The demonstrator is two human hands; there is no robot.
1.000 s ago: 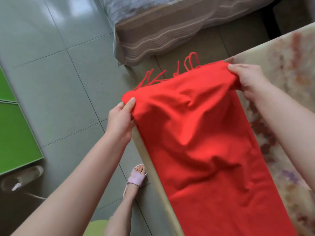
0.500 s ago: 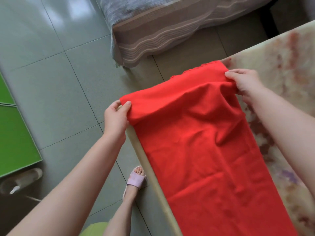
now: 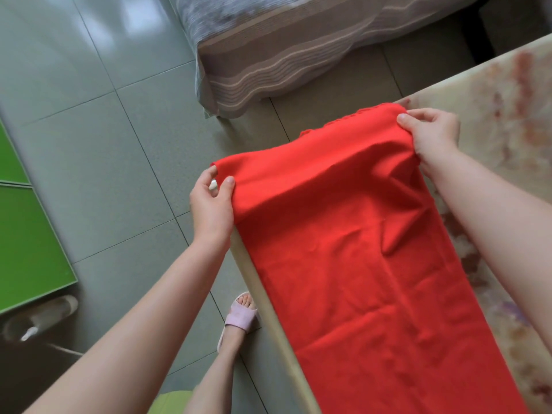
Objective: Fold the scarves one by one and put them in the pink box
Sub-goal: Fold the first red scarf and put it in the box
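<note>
A red scarf (image 3: 343,249) lay lengthwise along the left edge of a table (image 3: 507,121) with a pale flowery cover. It ran from 5 o'clock in the view up toward 1 o'clock.

The left grip (image 3: 210,204), at 9 o'clock from the scarf's middle, pinched the far left corner. The thumb lay on top and the fingers curled behind the cloth, just past the table edge and over the floor (image 3: 104,144). The right grip (image 3: 430,135), at 1 o'clock from the scarf's middle, pinched the far right corner, thumb on the cloth and fingers curled over the fold. The scarf's far edge spanned between the two grips, and the cloth below it was wrinkled.

The scarf's near end was cut off by the frame at 5 o'clock. Most fingertips were hidden behind the cloth. Small red bumps along the far edge near 12 o'clock were too small to make out.

A bed (image 3: 283,55) with a striped cover stood at 12 o'clock. A foot in a pale slipper (image 3: 239,318) stood on the grey tiles at 6 o'clock, and a green panel (image 3: 27,240) lay at 9 o'clock. A blurred pale thing at 8 o'clock could not be made out.
</note>
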